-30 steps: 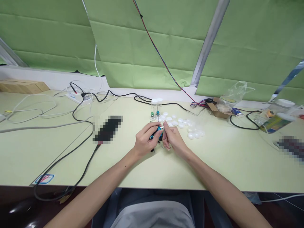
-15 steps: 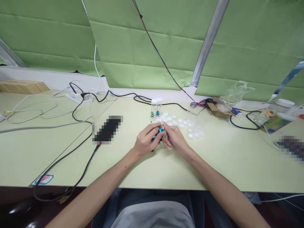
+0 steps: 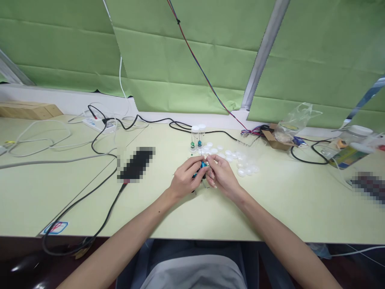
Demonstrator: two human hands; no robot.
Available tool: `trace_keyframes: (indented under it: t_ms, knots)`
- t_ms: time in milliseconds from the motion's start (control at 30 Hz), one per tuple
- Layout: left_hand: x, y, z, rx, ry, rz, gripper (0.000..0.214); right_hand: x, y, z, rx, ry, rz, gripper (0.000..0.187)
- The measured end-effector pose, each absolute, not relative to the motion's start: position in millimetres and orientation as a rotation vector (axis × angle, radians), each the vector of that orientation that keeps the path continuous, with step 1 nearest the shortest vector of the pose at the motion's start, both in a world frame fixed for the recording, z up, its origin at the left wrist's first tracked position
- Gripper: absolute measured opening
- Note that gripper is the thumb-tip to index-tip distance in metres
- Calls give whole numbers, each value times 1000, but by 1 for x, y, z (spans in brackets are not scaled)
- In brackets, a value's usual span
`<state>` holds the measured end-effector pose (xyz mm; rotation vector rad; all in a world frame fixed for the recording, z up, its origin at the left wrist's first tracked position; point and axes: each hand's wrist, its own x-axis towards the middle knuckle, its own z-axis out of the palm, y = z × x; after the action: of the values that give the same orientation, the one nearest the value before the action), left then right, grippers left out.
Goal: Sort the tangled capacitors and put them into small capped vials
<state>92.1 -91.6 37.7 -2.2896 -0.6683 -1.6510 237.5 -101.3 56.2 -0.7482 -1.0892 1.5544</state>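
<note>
My left hand (image 3: 187, 176) is closed around a small blue piece with thin wires (image 3: 203, 164), partly hidden by the fingers. Against its right side, my right hand (image 3: 221, 172) is closed in a pinch on a thin metal piece (image 3: 209, 171), too small to make out fully. The fingertips of both hands meet. Dark parts and thin wire ends show below the fingers, just above the table. Behind the hands stand two clear vials with white caps, one with green bits (image 3: 193, 143) and one with blue bits (image 3: 200, 143).
Several white round discs (image 3: 228, 153) lie scattered behind and right of my hands. A black pixelated item (image 3: 136, 164) with a cable lies at left. A cardboard box (image 3: 278, 140) with a plastic bag and a jar (image 3: 350, 154) stand at right. A power strip (image 3: 98, 123) sits back left.
My right hand's fingers have shifted slightly at the thin metal piece, which has turned a little. The left hand stays almost still with the blue piece.
</note>
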Motion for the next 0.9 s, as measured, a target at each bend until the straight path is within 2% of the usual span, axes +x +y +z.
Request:
trace_keyframes:
  t_ms: [600, 900]
  knots:
    - [94, -89, 36, -2303, -761, -1687, 9, 239, -101, 58, -686, -994, 1541, 40]
    - [93, -89, 38, -2313, -874, -1731, 9, 243, -101, 63, -622, -1007, 1579, 32]
